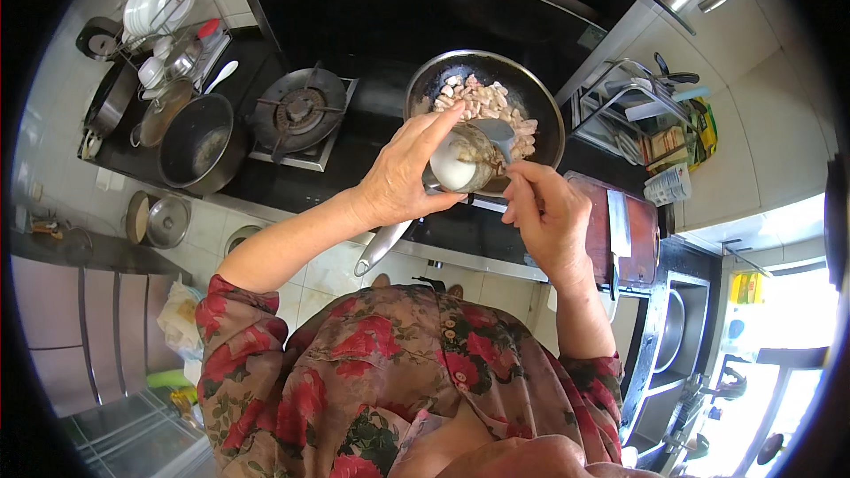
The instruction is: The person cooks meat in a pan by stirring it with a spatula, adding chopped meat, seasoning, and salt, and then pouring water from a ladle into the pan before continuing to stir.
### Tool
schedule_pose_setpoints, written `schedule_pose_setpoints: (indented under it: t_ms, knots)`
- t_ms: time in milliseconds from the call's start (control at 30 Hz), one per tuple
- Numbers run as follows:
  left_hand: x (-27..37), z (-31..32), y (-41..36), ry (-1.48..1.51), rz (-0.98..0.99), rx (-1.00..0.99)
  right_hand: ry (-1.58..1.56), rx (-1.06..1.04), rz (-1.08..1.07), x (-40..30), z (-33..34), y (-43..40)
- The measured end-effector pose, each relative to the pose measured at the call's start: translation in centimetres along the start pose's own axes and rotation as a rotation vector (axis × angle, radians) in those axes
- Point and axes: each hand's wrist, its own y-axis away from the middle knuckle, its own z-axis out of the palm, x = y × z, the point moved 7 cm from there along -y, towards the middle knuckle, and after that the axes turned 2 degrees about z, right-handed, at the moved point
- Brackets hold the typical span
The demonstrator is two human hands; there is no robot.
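My left hand (405,169) is wrapped around a small bowl (455,166), which is tilted over the near side of a frying pan (559,126). White shows inside the bowl, along with brownish wet residue. My right hand (548,212) grips the thin handle of a grey spatula or spoon (497,130), and its head is at the bowl's far rim. Pale pieces of meat (481,101) lie in the dark pan beyond the bowl. The pan's metal handle (384,245) juts toward me below my left wrist. My left hand hides part of the pan.
A bare gas burner (299,109) and a deep dark pot (199,143) are left of the pan. On the right, a cleaver (618,222) lies on a cutting board (591,212), below a knife rack (624,103). White plates (149,6) stand in a rack at far left.
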Motion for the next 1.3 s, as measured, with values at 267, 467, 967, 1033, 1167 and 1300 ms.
schedule_pose_setpoints:
  t_ms: [267, 467, 967, 1033, 1167, 1300]
  knots:
    - [-0.4, 0.7, -0.2, -0.002, 0.008, -0.01, -0.225, -0.03, 0.239, 3.3, 0.6, 0.5]
    - [-1.5, 0.7, -0.2, -0.026, -0.058, -0.007, -0.494, 0.084, 0.406, 5.9, -0.9, 0.2]
    - [-5.8, -3.0, 3.7, -0.121, -0.3, 0.103, -0.791, 0.373, 0.382, 15.6, -2.8, -9.2]
    - [-6.0, -3.4, 4.2, -0.099, -0.339, 0.105, -0.778, 0.369, 0.361, 16.1, -2.8, -9.9]
    - [-6.4, -3.7, 4.8, -0.115, -0.375, 0.093, -0.74, 0.386, 0.351, 16.6, -3.1, -10.7]
    - [-6.3, -3.8, 4.7, -0.113, -0.362, 0.095, -0.632, 0.468, 0.383, 18.2, -4.0, -10.8]
